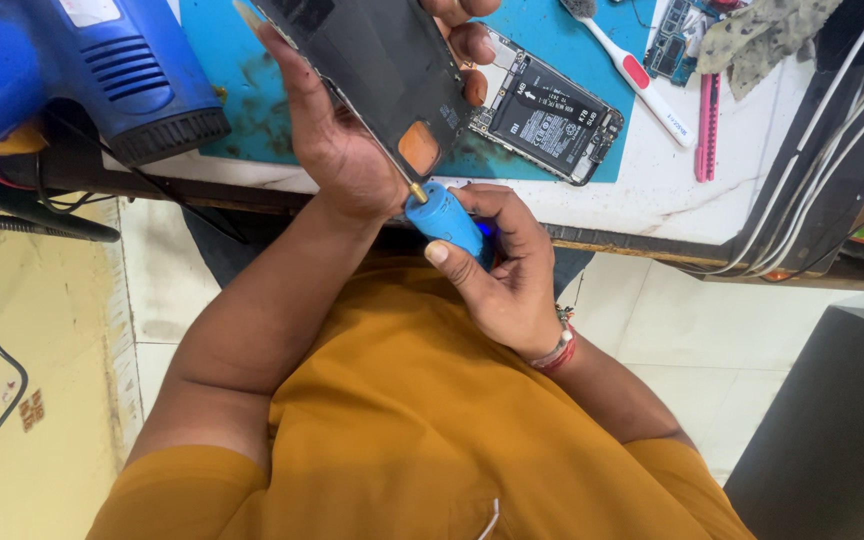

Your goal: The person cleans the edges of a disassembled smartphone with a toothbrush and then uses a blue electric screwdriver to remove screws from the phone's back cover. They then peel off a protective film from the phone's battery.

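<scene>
Nearest, the right hand (512,275) is closed around a blue electric screwdriver (449,222), its brass tip touching the near corner of a dark phone panel (377,70). The left hand (337,140) grips that panel's edge (long axis running away, tilted left). Beyond lies an opened phone (547,118) on the desk (652,200).

The person is wearing a mustard-orange short-sleeved shirt (422,430), with a red and white beaded bracelet (559,350) sitting on the right wrist
</scene>
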